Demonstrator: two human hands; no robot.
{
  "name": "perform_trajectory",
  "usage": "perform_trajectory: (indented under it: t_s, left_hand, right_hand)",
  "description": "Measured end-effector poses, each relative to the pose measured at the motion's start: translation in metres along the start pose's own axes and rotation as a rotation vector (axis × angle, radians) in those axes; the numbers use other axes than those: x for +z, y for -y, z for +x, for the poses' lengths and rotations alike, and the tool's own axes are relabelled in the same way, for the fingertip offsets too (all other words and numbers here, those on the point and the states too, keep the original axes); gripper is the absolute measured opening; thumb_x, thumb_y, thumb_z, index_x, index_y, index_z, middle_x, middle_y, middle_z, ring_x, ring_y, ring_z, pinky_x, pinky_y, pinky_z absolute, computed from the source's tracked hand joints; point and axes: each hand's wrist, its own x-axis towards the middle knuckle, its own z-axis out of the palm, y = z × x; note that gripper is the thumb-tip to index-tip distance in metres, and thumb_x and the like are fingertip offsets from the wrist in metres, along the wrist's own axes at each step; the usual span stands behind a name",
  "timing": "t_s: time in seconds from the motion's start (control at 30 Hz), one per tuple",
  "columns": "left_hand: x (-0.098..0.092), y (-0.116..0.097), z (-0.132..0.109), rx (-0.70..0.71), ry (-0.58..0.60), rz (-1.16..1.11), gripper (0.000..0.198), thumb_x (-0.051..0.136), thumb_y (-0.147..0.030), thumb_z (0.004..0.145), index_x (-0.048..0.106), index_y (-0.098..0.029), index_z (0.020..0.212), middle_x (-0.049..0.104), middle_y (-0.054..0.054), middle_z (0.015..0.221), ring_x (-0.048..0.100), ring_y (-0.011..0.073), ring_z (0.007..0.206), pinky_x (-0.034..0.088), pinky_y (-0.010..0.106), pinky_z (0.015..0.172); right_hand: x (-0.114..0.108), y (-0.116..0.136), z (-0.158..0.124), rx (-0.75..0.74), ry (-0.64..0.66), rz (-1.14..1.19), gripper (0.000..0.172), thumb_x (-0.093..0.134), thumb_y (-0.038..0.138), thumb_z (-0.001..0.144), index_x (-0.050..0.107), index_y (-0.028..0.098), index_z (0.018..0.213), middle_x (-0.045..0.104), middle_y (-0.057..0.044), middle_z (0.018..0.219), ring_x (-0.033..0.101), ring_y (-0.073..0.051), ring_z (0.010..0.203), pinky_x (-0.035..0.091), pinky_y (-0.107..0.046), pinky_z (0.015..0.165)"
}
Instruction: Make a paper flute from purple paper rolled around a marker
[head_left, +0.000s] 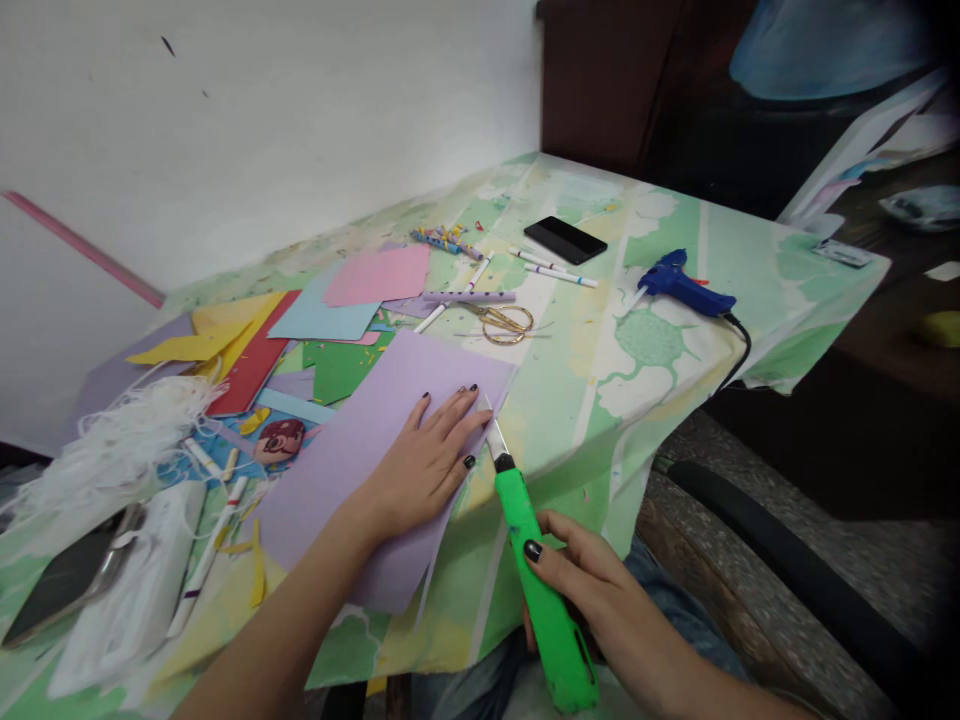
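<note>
My left hand (431,455) lies flat on a sheet of purple paper (330,500), fingers stretched out and pressing it near its right edge. My right hand (581,575) is wrapped round the green handle of a utility knife (529,550). The metal blade points away from me, its tip at the paper's right edge, close beside my left fingertips. A narrow strip shows along that edge; I cannot tell whether it is cut free. Beyond the sheet are gold-handled scissors (506,322) and a dotted purple paper roll (469,296).
A blue glue gun (686,285) with a black cord lies at the right, near a black phone (566,240) and markers (560,275). Coloured paper (322,308), white stringy material (120,440), a white case (131,590) and another phone (67,575) crowd the left.
</note>
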Motion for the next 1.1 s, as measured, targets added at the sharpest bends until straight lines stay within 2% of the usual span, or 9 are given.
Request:
perform_trajectory:
  t_s: [0.23,0.47,0.7,1.1]
  left_hand:
    - [0.0006,0.0013,-0.0007,0.011,-0.04,-0.052,0.047,0.031,-0.031,0.091,0.024,-0.019,0.136,0.021,0.011,0.151,0.013,0.021,0.14,0.005,0.052,0.112]
    - [-0.0004,0.0001,-0.0006,-0.002,-0.034,-0.053,0.044,0.032,-0.03,0.091,0.028,-0.019,0.133,0.021,0.011,0.151,0.013,0.0205,0.14,0.006,0.051,0.112]
    - [0.0001,0.0008,-0.0001,0.004,-0.031,-0.034,0.041,0.032,-0.031,0.091,0.031,-0.019,0.131,0.022,0.012,0.151,0.013,0.0208,0.14,0.006,0.051,0.112]
    - [0.0002,0.0006,-0.0004,0.003,-0.022,-0.028,0.042,0.031,-0.032,0.092,0.031,-0.019,0.132,0.019,0.011,0.151,0.013,0.0207,0.14,0.006,0.051,0.112]
  right_hand:
    - [-0.0027,-0.0035,-0.004,0.064,0.004,0.026,0.04,0.057,0.055,0.074,0.052,0.02,0.092,0.054,0.002,0.065,0.052,-0.012,0.056,0.037,-0.022,0.048]
    - [-0.005,-0.0049,0.0016,0.009,-0.018,-0.01,0.032,0.055,0.051,0.077,0.049,0.02,0.083,0.051,0.003,0.063,0.052,-0.012,0.058,0.037,-0.022,0.051]
    - [-0.004,-0.0066,-0.0041,0.027,-0.028,0.003,0.035,0.056,0.051,0.076,0.051,0.019,0.09,0.052,0.003,0.064,0.051,-0.012,0.057,0.036,-0.022,0.049]
    - [-0.0056,-0.0008,-0.0028,0.008,-0.048,-0.033,0.034,0.056,0.051,0.077,0.051,0.019,0.087,0.051,0.003,0.062,0.052,-0.013,0.058,0.037,-0.023,0.051]
